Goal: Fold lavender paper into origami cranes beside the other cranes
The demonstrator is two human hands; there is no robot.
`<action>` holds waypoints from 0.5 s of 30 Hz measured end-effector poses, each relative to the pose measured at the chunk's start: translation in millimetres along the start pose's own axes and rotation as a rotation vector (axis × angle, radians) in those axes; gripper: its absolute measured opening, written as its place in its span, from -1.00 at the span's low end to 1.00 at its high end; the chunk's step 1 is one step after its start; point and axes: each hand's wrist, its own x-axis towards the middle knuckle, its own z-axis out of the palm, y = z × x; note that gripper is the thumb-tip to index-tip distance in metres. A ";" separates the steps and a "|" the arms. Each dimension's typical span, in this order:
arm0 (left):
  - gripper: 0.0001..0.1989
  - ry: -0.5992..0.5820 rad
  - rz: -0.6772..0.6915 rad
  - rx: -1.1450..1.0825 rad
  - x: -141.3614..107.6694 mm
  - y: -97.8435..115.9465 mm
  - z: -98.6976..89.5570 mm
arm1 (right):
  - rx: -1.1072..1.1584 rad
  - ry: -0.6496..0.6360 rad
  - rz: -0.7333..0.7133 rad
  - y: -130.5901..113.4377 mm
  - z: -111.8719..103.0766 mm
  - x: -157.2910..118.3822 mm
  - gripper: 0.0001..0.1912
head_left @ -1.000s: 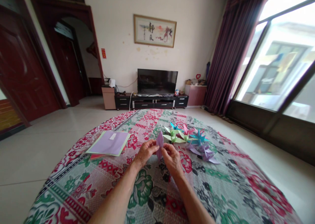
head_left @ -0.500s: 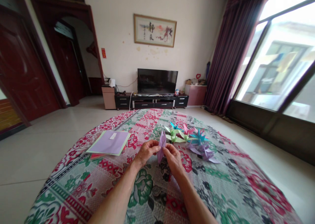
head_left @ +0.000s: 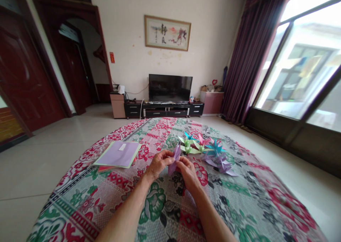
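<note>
A folded piece of purple paper (head_left: 174, 161) with pointed ends is held between both hands over the middle of the table, tilted a little to the right at its top. My left hand (head_left: 159, 164) pinches it from the left side. On its right side, my right hand (head_left: 187, 168) pinches it near the middle. Just beyond and to the right lie several folded paper figures: green (head_left: 188, 147), blue (head_left: 216, 148), pink (head_left: 204, 141) and purple (head_left: 224, 165). A stack of square paper sheets (head_left: 117, 154), purple on top, rests at the left.
The round table wears a flowered cloth (head_left: 112, 203). Beyond it a television (head_left: 170, 88) stands on a low black cabinet (head_left: 166, 112). Dark curtains (head_left: 239, 57) and a large window are at the right, with red doors (head_left: 26, 64) at the left.
The purple paper has tilted: its top leans further right and its lower end has moved left. Both hands have shifted only slightly and keep their pinch.
</note>
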 end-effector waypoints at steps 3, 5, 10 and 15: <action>-0.71 0.004 0.012 0.038 0.5 -2.4 0.7 | -0.011 -0.019 0.008 0.6 -0.4 -0.2 -0.76; -0.70 0.007 0.031 0.053 1.4 -4.7 1.1 | -0.026 -0.016 0.015 0.9 -0.8 0.2 -0.74; -0.81 0.050 0.094 0.121 5.0 -9.4 0.6 | -0.028 -0.013 0.018 0.2 -2.0 1.1 -0.73; -0.85 0.088 0.134 0.264 6.9 -10.7 -0.7 | -0.034 -0.019 0.004 -1.6 -2.3 0.3 -0.66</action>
